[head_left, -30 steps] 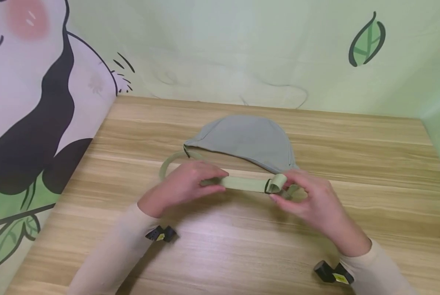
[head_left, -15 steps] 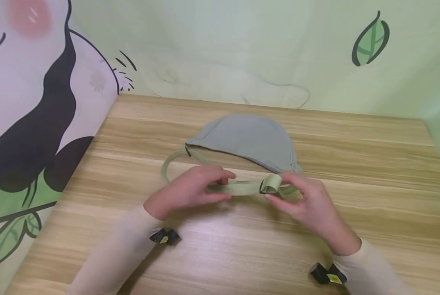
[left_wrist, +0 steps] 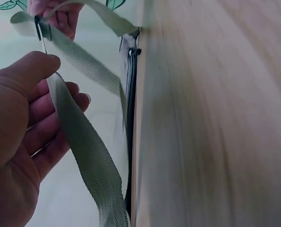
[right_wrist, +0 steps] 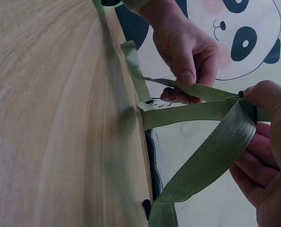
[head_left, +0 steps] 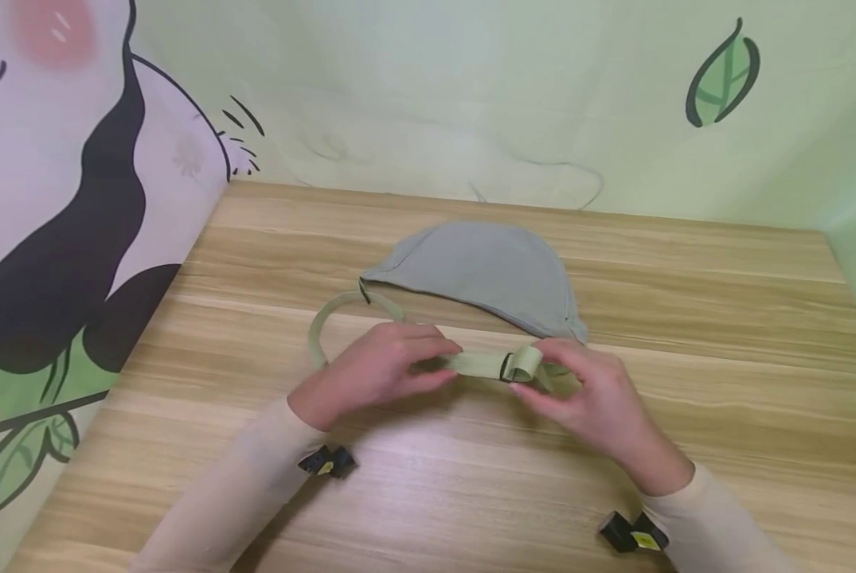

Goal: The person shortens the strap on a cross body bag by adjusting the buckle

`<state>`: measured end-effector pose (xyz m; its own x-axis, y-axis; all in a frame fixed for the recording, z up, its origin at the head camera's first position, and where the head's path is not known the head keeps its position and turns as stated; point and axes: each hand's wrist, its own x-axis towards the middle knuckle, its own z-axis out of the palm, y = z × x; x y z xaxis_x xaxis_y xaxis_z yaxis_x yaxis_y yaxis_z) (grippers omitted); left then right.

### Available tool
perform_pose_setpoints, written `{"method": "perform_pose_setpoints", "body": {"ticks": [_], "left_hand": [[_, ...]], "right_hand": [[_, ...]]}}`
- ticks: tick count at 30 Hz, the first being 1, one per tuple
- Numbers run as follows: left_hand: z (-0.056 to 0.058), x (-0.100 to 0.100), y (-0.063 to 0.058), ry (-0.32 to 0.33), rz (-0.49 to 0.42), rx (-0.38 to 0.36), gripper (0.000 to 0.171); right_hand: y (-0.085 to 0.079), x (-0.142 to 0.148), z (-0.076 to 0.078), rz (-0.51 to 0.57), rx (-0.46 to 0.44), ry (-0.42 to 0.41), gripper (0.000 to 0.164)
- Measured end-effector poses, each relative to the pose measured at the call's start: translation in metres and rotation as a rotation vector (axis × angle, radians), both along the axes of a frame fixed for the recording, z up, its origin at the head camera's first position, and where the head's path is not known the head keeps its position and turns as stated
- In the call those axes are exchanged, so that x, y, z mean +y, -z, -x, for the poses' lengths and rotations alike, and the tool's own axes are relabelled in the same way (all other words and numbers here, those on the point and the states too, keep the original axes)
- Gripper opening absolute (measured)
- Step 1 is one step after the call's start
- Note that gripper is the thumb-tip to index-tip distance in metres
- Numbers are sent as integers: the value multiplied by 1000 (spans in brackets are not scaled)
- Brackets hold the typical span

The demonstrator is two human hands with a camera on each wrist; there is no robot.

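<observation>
A grey half-moon bag (head_left: pixel 481 270) lies flat on the wooden table, a light green webbing strap (head_left: pixel 478 364) running from its two ends. My left hand (head_left: pixel 377 362) pinches the strap between thumb and fingers, left of a dark slide buckle (head_left: pixel 505 367). With thumb and fingertips my right hand (head_left: pixel 596 390) grips the strap at the buckle, where the webbing stands up in a loop (head_left: pixel 525 362). In the left wrist view the strap (left_wrist: pixel 86 142) hangs below the left thumb. The right wrist view shows the strap (right_wrist: pixel 211 156) crossing itself by the right thumb.
The wooden table (head_left: pixel 428 493) reaches back to a pale green wall (head_left: pixel 413 95) with a painted leaf. A panda picture (head_left: pixel 55 183) covers the left side. Each wrist wears a small black camera, such as the left one (head_left: pixel 327 461).
Both hands have stayed on the strap. The left has shifted slightly right and the right slightly left, so they are closer together; the buckle and loop have moved a little left.
</observation>
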<state>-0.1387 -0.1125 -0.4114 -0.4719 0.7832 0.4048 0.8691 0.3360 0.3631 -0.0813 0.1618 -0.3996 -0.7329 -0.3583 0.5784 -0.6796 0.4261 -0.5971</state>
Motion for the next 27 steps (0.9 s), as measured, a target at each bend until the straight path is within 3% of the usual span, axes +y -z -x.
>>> {"method": "perform_pose_setpoints", "body": {"ticks": [6,10,16,23,27], "left_hand": [[0,-1,-1,40,-5,21,23],[-1,-1,-1,32,-34,-53,22],[-1,-2,-3,-17,-133,-165,20],[-2,-1,-6,-14,-138,-167,19],[-3,0,-4,-16,-124,-155,20]], "right_hand": [[5,0,2,46,53,-23,43],[6,-2,3,90,29,-36,48],[5,-3,0,88,-106,-11,50],[1,-8,-2,199,-334,-61,53],[0,-12,-1,181,-326,-31,49]]}}
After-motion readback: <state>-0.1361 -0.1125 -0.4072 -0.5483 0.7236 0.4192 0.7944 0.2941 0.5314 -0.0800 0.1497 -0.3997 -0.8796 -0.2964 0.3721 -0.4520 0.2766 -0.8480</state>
